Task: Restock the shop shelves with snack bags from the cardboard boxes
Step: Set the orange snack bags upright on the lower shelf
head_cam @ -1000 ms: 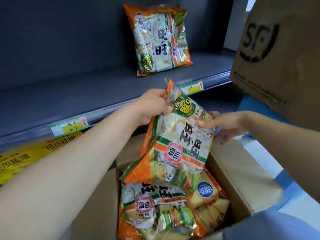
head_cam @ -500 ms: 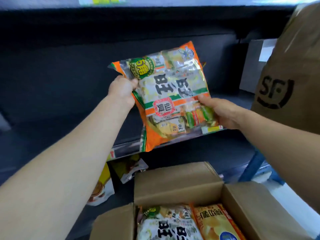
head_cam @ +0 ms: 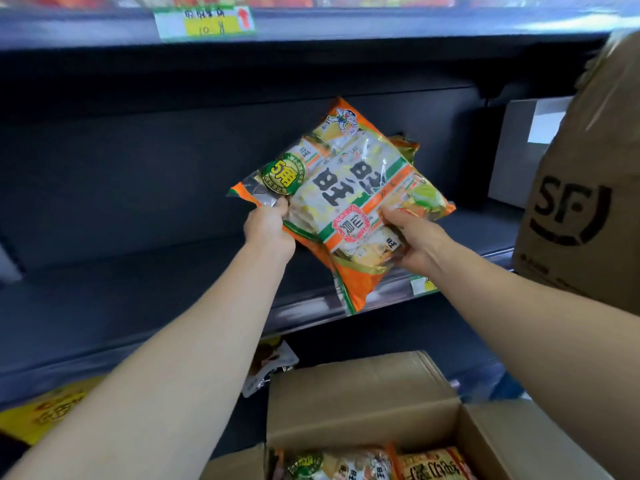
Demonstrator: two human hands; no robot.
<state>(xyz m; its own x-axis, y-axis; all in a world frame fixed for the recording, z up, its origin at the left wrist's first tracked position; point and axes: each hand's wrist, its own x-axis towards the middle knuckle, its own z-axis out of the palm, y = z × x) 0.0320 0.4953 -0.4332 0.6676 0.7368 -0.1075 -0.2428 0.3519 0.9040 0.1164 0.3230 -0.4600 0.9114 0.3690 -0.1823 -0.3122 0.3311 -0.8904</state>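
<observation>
Two hands share the snack bag (head_cam: pixel 346 188): your left hand (head_cam: pixel 268 230) pinches its sealed corner and your right hand (head_cam: pixel 419 242) curls round the opposite edge, thumb on the face, likely so the slack pack does not fold. Between your grips it hangs tilted over the shelf (head_cam: pixel 138 289), with the cardboard box (head_cam: pixel 363 403) well below them.

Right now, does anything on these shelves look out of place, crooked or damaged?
One small packet lies loose and crooked below the shelf edge, behind the open cardboard box, apart from any row; too blurred to identify. The snack bag is tilted only because the left hand and right hand grip it.
</observation>
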